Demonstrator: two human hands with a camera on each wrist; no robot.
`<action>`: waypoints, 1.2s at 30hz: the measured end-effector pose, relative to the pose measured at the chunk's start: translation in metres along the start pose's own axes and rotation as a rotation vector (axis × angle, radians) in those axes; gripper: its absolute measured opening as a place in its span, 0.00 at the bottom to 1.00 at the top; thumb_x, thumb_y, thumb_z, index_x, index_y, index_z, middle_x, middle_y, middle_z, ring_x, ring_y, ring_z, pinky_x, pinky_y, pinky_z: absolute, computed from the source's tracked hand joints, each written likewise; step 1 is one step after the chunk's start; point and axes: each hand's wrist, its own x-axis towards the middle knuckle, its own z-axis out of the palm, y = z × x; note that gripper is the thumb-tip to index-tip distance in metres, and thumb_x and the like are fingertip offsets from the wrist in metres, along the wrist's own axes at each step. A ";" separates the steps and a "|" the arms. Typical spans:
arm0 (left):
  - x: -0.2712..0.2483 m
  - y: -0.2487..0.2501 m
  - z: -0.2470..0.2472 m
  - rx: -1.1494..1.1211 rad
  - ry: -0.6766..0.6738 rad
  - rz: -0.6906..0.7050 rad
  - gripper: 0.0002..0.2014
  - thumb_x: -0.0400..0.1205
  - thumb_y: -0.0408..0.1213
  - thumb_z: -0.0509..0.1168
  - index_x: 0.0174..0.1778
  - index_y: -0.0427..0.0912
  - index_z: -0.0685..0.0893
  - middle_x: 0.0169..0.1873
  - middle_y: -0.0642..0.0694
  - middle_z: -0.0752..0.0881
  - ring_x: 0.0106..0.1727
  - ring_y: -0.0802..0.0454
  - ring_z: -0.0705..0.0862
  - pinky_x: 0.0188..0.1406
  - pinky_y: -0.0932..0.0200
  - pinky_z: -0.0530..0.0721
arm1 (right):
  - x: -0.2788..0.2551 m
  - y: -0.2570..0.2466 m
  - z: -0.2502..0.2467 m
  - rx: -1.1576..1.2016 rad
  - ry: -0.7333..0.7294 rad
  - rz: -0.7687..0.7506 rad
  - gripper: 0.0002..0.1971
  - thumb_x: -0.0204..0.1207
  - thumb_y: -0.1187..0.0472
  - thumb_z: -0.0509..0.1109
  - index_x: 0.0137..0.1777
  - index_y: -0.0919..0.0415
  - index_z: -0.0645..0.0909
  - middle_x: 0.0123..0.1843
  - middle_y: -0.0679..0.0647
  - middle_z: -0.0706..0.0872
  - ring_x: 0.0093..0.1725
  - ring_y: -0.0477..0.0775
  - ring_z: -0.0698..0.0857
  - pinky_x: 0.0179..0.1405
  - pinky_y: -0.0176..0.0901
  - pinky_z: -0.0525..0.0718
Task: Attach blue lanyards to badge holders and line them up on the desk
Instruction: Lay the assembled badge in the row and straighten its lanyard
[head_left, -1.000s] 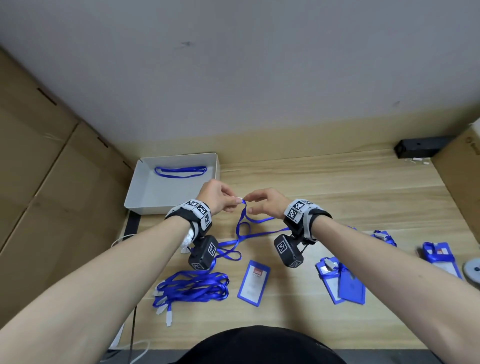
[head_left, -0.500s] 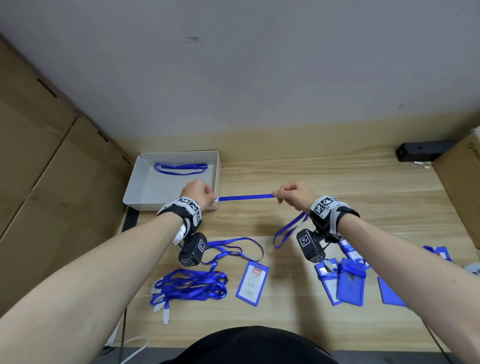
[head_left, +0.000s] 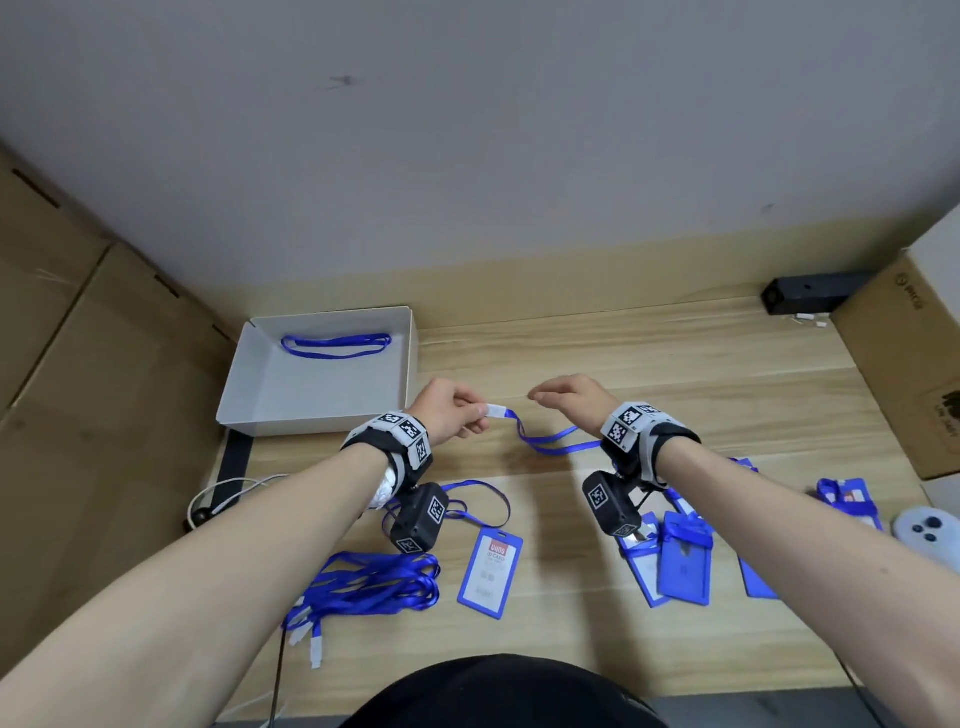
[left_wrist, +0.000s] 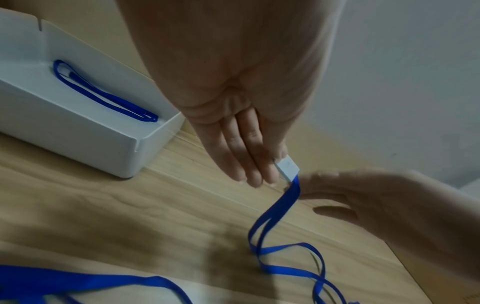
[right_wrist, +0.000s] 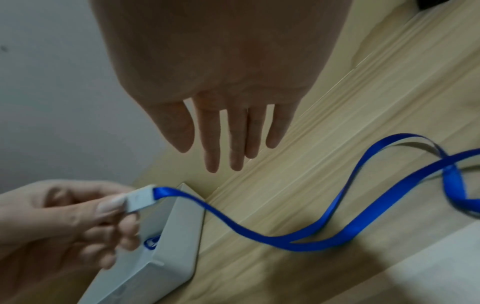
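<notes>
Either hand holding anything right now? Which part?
Left hand pinches the blue lanyard by its white end tab, between thumb and fingers. Right hand is open and holds nothing.

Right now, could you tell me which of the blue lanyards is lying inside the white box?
The flattened loop at the far end of the white box. The others are outside it: one in the left hand, the rest on the desk.
</notes>
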 end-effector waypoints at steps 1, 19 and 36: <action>0.001 0.001 0.002 -0.011 -0.013 0.015 0.03 0.83 0.28 0.67 0.47 0.34 0.85 0.35 0.41 0.90 0.34 0.52 0.87 0.35 0.61 0.84 | 0.000 -0.004 0.004 0.021 -0.026 -0.025 0.14 0.83 0.55 0.66 0.60 0.57 0.89 0.63 0.51 0.88 0.66 0.50 0.82 0.67 0.41 0.73; 0.000 0.002 0.002 -0.035 0.105 0.028 0.06 0.78 0.31 0.74 0.49 0.37 0.89 0.38 0.41 0.91 0.37 0.53 0.88 0.39 0.56 0.86 | -0.004 -0.015 0.030 0.334 -0.067 -0.130 0.07 0.79 0.62 0.74 0.40 0.62 0.86 0.28 0.55 0.84 0.30 0.51 0.79 0.35 0.40 0.79; -0.006 -0.005 0.011 0.031 0.104 -0.015 0.12 0.72 0.41 0.74 0.51 0.47 0.91 0.39 0.50 0.93 0.45 0.55 0.91 0.58 0.49 0.88 | -0.011 -0.011 0.031 0.280 0.075 -0.124 0.07 0.74 0.59 0.77 0.39 0.61 0.91 0.31 0.54 0.88 0.31 0.46 0.81 0.35 0.42 0.80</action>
